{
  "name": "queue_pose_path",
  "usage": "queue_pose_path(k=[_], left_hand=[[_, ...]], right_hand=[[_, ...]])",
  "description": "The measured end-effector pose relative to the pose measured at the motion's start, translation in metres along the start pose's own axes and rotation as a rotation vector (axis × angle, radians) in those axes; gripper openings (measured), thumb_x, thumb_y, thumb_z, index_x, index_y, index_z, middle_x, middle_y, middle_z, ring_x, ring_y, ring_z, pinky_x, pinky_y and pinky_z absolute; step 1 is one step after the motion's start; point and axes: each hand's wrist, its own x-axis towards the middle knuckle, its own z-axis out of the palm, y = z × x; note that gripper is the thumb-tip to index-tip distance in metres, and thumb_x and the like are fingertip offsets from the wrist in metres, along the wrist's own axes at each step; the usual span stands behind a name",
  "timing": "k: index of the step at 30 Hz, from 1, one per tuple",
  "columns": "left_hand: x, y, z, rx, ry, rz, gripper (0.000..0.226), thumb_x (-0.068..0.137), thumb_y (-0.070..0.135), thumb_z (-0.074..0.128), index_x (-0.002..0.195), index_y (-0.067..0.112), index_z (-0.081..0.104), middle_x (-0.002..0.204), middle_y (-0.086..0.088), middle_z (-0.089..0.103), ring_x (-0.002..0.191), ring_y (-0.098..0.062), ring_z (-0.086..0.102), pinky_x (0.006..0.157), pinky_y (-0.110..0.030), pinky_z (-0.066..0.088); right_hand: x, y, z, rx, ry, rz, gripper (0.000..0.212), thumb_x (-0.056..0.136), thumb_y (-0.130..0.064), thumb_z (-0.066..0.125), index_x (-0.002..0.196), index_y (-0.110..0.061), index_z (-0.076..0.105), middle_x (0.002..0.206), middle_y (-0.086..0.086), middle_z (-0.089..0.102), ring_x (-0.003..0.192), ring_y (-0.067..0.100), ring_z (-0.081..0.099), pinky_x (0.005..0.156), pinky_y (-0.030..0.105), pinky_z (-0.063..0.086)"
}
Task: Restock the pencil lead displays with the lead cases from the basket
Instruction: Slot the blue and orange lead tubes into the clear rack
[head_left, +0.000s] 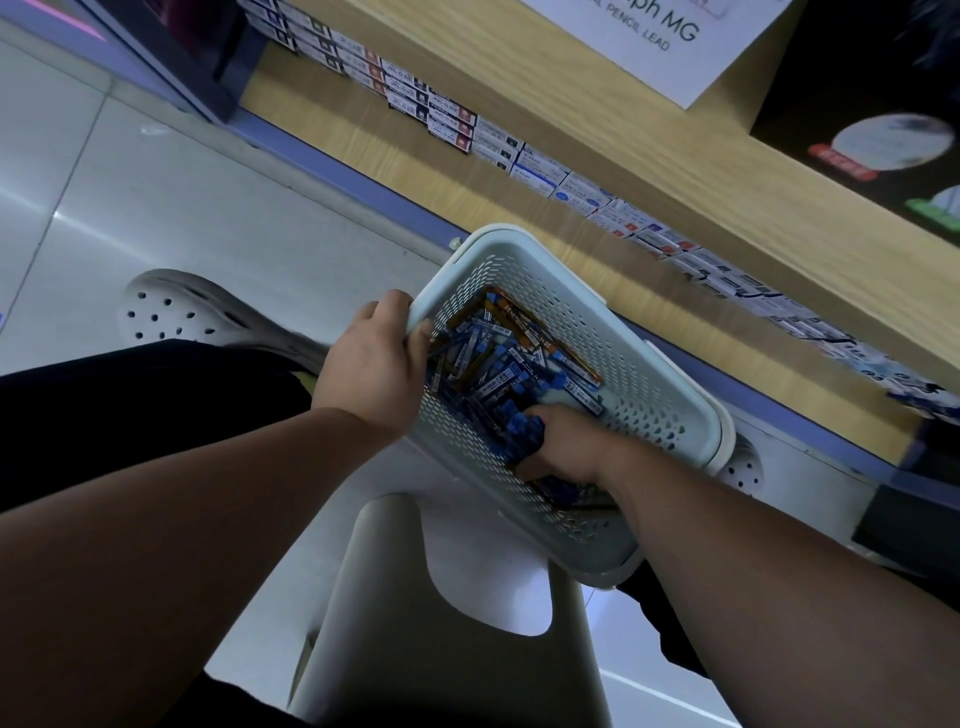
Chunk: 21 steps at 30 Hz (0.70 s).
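Pale glossy floor tiles (156, 182) and a light wooden shelf (571, 130) are seen, the shelf's front edge lined with a row of small printed cardboard display boxes (452, 124). Below it, a pale perforated plastic basket (639, 395) is tilted above a pale plastic stool (395, 597); whether it rests on the stool cannot be told. The basket is steadied by the left hand (371, 364), whose fingers are curled over the rim at the left corner. Slim blue and amber plastic lead cases (498, 364) are heaped on the basket's bottom, and the right hand (563, 441) is sunk among them at the near end, its fingers closed round a bundle of blue cases. The step in hand is judged to be the picking of stock; nothing from this bundle is yet on the shelf. Next, the bundle must be lifted clear of the rim without loose cases being spilled, and the matching display box must be found along the shelf edge.
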Motion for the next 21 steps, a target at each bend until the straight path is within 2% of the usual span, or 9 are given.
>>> queue_pose_path(k=[6, 14, 18, 21], left_hand=[[0.000, -0.001, 0.000, 0.003, 0.003, 0.001, 0.023, 0.103, 0.034, 0.042, 0.104, 0.012, 0.047, 0.089, -0.006, 0.048, 0.070, -0.026, 0.044, 0.061, -0.033, 0.029], [0.000, -0.002, 0.001, 0.001, 0.009, 0.009, 0.023, 0.103, 0.033, 0.042, 0.103, 0.011, 0.048, 0.089, -0.006, 0.047, 0.069, -0.027, 0.043, 0.061, -0.034, 0.029], [0.001, -0.002, 0.001, 0.003, 0.004, 0.000, 0.023, 0.103, 0.033, 0.043, 0.105, 0.011, 0.049, 0.090, -0.006, 0.047, 0.068, -0.027, 0.043, 0.061, -0.033, 0.030], [0.001, -0.002, 0.001, 0.010, -0.004, 0.005, 0.023, 0.103, 0.033, 0.043, 0.105, 0.011, 0.048, 0.090, -0.006, 0.047, 0.068, -0.027, 0.043, 0.061, -0.034, 0.031]], right_hand=[[-0.005, 0.001, -0.002, 0.062, -0.026, 0.004, 0.106, 0.075, -0.033, 0.089, 0.159, -0.020, 0.025, 0.161, 0.007, 0.034, 0.141, 0.026, 0.042, 0.114, 0.030, 0.034], [-0.007, -0.008, -0.001, 0.100, -0.011, -0.025, 0.096, 0.081, -0.024, 0.084, 0.158, -0.026, 0.027, 0.158, 0.010, 0.037, 0.132, 0.028, 0.049, 0.105, 0.030, 0.041], [-0.007, -0.007, 0.002, 0.206, 0.053, -0.042, 0.097, 0.080, -0.023, 0.085, 0.158, -0.024, 0.028, 0.160, 0.009, 0.034, 0.137, 0.026, 0.044, 0.098, 0.021, 0.035], [-0.010, -0.009, 0.004, 0.368, 0.117, -0.049, 0.099, 0.078, -0.021, 0.086, 0.158, -0.024, 0.028, 0.155, 0.009, 0.041, 0.133, 0.025, 0.048, 0.100, 0.024, 0.038]])
